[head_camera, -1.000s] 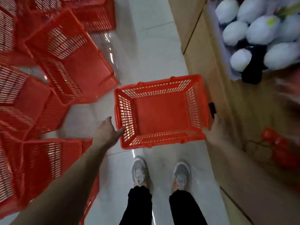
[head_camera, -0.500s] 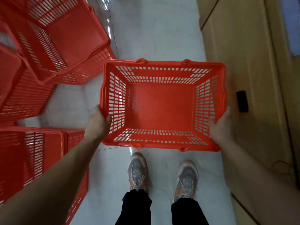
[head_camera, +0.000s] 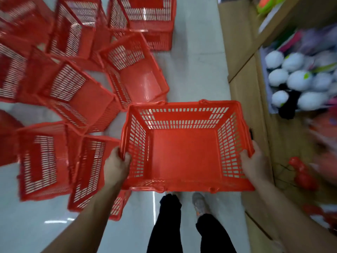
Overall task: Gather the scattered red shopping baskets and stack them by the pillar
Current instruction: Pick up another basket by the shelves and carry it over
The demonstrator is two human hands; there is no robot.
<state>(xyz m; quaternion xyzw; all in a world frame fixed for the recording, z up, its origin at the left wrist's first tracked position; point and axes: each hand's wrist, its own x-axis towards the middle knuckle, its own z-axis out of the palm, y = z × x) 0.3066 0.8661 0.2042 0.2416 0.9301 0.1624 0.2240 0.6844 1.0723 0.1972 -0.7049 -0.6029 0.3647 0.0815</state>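
I hold a red shopping basket [head_camera: 184, 154] upright and level above the pale floor, its open top facing me and nothing inside. My left hand [head_camera: 116, 164] grips its left rim and my right hand [head_camera: 255, 164] grips its right rim. Several more red baskets lie scattered on the floor to the left and ahead: one on its side [head_camera: 135, 70], another tilted [head_camera: 80, 95], two lying near my left arm [head_camera: 43, 159], and one standing upright at the back [head_camera: 145, 19]. No pillar is in view.
Brown cardboard boxes [head_camera: 244, 66] line the right side of the aisle. White and black plush toys [head_camera: 291, 81] fill a box at the right. Red toys [head_camera: 302, 174] lie low on the right. My legs and shoes [head_camera: 198, 203] stand below the basket.
The basket has risen off the floor in both hands and is now level. My view has tilted up, showing more scattered baskets ahead and the plush toys again.
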